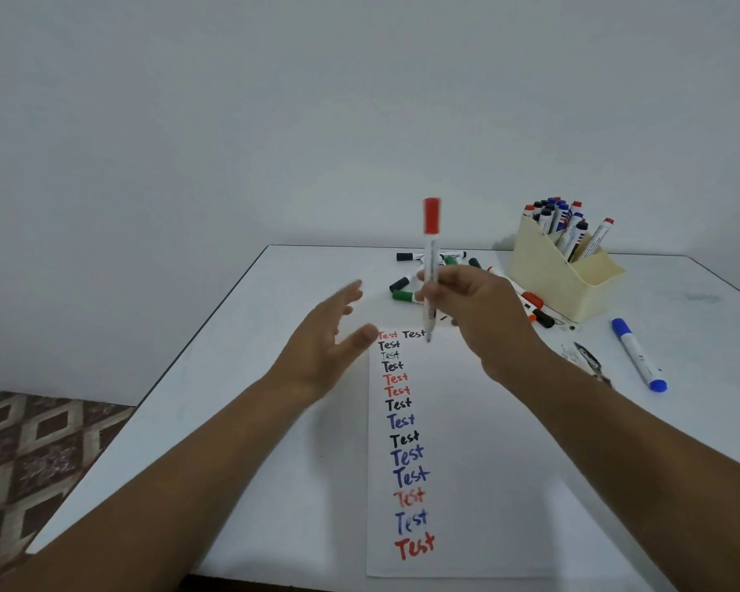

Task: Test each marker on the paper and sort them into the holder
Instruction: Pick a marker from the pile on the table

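Note:
My right hand [483,318] grips a red marker [431,249] upright, its red cap posted on the top end and its bare tip just above the top of the paper [466,442]. A column of "Test" words in red, black and blue runs down the sheet. My left hand [325,339] hovers open beside the paper's top left corner, fingers spread and blurred. A cream holder [560,271] at the back right contains several capped markers. Loose markers [406,292] lie in a pile behind my hands.
A blue marker [638,354] lies alone on the white table [274,420] at the right. Torn wrapper scraps [588,361] lie between it and the paper. The table's left edge drops to a patterned floor [31,455]. A plain wall stands behind.

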`<state>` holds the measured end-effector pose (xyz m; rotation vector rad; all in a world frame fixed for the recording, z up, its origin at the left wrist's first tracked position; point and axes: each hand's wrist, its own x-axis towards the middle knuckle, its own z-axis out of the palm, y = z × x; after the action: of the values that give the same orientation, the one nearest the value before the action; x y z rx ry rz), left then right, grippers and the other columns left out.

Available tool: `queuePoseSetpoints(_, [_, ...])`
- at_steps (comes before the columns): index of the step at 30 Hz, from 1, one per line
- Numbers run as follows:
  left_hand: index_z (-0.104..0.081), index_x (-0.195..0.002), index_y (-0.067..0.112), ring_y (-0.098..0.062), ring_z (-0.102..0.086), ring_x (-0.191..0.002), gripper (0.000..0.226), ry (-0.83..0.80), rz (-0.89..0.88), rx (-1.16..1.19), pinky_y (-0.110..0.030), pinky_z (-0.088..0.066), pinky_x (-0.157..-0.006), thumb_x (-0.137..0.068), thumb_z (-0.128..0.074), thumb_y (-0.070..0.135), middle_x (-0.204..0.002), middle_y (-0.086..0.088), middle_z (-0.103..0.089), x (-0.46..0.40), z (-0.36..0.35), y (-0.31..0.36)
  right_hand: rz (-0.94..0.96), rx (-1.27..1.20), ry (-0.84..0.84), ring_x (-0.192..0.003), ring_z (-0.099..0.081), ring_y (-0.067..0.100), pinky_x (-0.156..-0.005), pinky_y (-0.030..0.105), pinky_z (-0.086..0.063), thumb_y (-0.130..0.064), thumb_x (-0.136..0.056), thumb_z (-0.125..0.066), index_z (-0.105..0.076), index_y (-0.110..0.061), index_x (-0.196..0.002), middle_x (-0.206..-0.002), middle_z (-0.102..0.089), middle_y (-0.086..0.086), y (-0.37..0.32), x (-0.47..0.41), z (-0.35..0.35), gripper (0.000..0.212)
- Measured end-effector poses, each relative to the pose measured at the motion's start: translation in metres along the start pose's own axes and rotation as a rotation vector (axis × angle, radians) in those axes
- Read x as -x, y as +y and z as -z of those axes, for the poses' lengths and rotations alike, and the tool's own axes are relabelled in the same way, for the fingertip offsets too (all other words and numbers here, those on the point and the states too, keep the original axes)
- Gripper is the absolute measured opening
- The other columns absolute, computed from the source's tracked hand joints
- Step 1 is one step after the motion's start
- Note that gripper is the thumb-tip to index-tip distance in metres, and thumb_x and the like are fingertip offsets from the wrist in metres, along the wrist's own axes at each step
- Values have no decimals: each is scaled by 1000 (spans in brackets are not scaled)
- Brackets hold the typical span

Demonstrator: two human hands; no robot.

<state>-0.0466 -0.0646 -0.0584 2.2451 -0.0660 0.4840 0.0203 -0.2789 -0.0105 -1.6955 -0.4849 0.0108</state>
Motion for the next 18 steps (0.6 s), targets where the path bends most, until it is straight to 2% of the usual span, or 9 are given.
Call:
queuePoseSetpoints(2, [-34,-150,39,-2,-37,-135,101,-158,46,-203,-38,-36,-114,-66,-44,94,-153,14,-36,0,-1,-10,-165,-288,4,-85,-64,13,-75,29,-47,-24,-96,-66,-72,-15,-104,-102,-77,4,8,-3,0,13])
queuePoseSetpoints(4, [-28,-153,39,-4,-19,-147,101,-320,65,-384,-37,-20,-122,-68,-43,92,-160,19,-19,1,-2,-15,-270,-491,14,-76,-63,17,-68,27,-51,-23,-100,-62,-68,-5,-108,-108,-74,18,19,-7,-2,21])
queuePoseSetpoints(6, [-18,-156,38,-4,-2,-150,101,-408,49,-559,-33,-8,-123,-72,-38,91,-163,20,-5,-1,-5,-15,-321,-574,46,-70,-64,19,-63,26,-55,-20,-103,-55,-61,1,-114,-109,-73,23,30,-10,-5,24])
queuePoseSetpoints(11, [-9,-157,37,-7,3,-151,101,-494,18,-713,-37,-3,-123,-73,-21,92,-165,12,-1,-4,-11,-18,-347,-491,113,-75,-73,30,-69,34,-60,-15,-105,-49,-54,1,-121,-98,-75,23,53,-16,-9,23])
queuePoseSetpoints(15, [-9,-157,38,-5,3,-151,97,-496,7,-715,-36,-2,-123,-77,-22,90,-165,13,-1,-4,-11,-23,-285,-349,120,-86,-75,34,-85,44,-61,-5,-93,-68,-52,0,-120,-94,-76,19,61,-19,-13,31])
queuePoseSetpoints(18, [-8,-157,38,-5,2,-151,103,-489,-3,-725,-38,-4,-123,-71,-15,94,-165,13,-1,-5,-12,-27,-261,-315,104,-86,-75,35,-86,46,-61,-3,-87,-75,-52,-3,-118,-94,-75,20,61,-19,-12,38])
